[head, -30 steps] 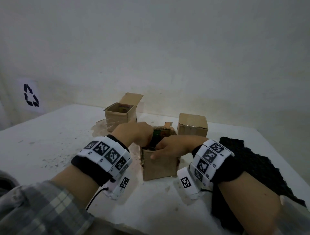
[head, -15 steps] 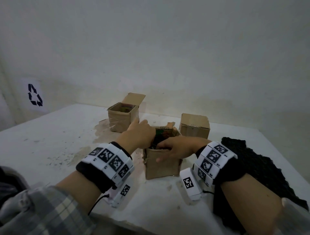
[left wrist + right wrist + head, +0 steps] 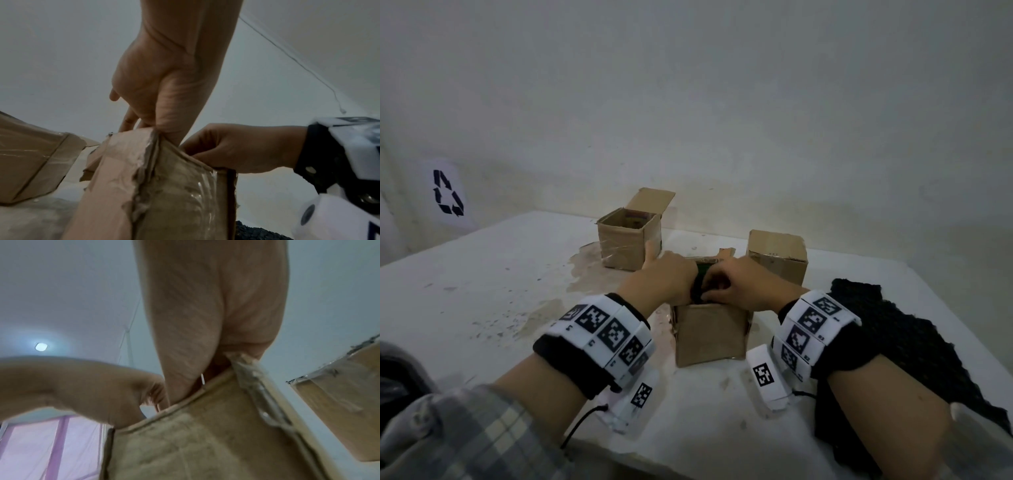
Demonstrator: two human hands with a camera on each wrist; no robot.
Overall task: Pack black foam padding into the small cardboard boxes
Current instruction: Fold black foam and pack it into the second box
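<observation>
A small open cardboard box [image 3: 709,337] stands at the table's middle, and both hands meet over its mouth. A strip of black foam [image 3: 700,289] shows in the gap between them. My left hand [image 3: 666,279] reaches into the box from the left, thumb raised; its fingers [image 3: 126,120] run fairly straight down behind the rim. My right hand [image 3: 738,284] comes from the right, its curled fingers bunched on the foam at the opening. The rest of the foam and the fingertips are hidden inside. In the right wrist view only the box wall [image 3: 185,443] and both palms show.
An open box [image 3: 626,246] with a raised flap stands behind to the left, a closed box [image 3: 779,257] behind to the right. A pile of black foam [image 3: 893,346] lies right of my right forearm. The table [image 3: 482,291] has a stained patch; a wall is behind.
My right hand has lifted off the box's front wall and curled over the opening onto the foam. The left hand has pushed further in, its thumb now raised.
</observation>
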